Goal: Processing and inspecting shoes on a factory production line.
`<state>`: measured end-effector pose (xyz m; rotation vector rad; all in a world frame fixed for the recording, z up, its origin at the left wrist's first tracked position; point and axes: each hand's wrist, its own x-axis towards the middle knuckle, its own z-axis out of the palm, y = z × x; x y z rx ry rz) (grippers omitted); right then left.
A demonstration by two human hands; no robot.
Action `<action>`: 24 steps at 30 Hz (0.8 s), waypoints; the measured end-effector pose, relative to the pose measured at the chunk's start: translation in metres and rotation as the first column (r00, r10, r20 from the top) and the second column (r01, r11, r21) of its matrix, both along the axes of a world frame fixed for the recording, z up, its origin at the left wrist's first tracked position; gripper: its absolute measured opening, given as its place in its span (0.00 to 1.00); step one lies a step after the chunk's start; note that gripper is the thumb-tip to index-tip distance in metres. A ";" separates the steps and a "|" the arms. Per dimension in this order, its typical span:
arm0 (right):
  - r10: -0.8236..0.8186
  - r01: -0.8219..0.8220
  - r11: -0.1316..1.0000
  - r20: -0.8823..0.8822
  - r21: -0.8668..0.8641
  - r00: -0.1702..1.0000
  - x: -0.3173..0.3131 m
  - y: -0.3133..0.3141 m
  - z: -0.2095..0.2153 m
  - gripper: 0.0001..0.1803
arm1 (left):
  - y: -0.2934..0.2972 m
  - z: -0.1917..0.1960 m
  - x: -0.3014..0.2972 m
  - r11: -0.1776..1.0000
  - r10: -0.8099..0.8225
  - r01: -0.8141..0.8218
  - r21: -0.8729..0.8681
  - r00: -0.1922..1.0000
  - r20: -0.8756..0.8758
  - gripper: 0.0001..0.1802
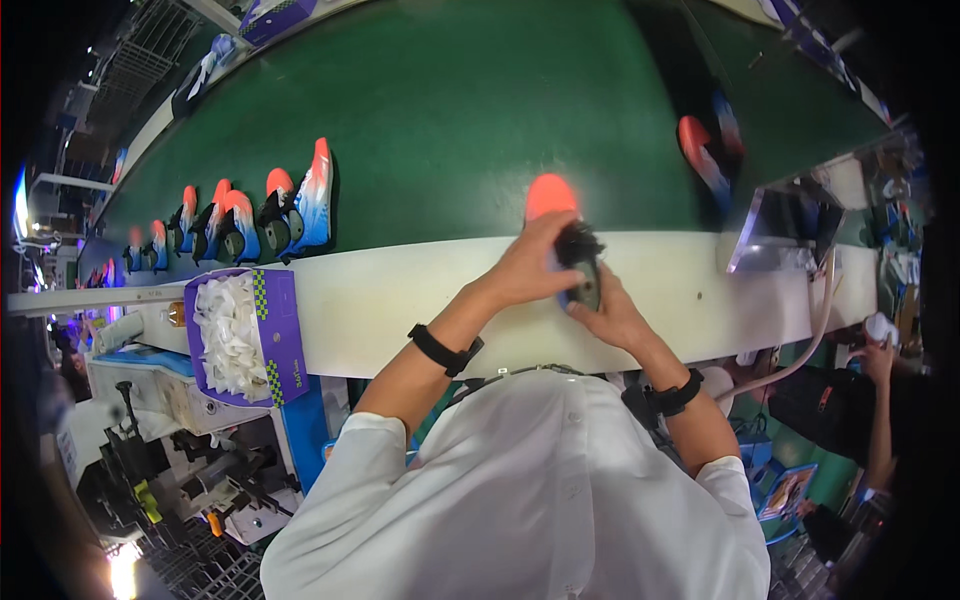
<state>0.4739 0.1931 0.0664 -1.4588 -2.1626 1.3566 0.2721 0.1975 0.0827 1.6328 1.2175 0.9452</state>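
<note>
Over the white ledge in front of me I hold a shoe (550, 194) with a coral-orange toe that points away. My left hand (530, 262) grips its upper from the left side, fingers across the top near a dark, bunched, fuzzy part (580, 243). At the heel end, my right hand (618, 315) is closed around the back, next to a dark grey piece at the opening. The palms and some fingertips hide most of the shoe's middle.
Several orange, white and blue shoes (318, 200) stand along the left of the green belt (450, 110). Another shoe (703, 160) lies far right, near a clear panel (765, 228). A purple box (285, 330) holds crumpled white material. At the right edge, another person's hand (880, 352) shows.
</note>
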 end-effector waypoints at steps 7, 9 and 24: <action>-0.042 0.040 0.999 -0.071 -0.037 0.997 -0.006 0.005 -0.007 0.24 | 0.000 0.003 0.013 0.960 -0.263 0.280 -0.013 0.884 -0.386 0.23; -0.131 0.138 0.989 -0.121 0.048 0.984 -0.012 0.000 -0.032 0.14 | -0.003 0.000 0.016 0.946 -0.264 0.323 0.040 0.832 -0.488 0.13; 0.204 0.017 0.774 -0.276 0.632 0.939 -0.033 0.034 -0.012 0.24 | -0.083 -0.039 0.000 0.966 0.211 -0.226 -0.127 0.970 -0.119 0.31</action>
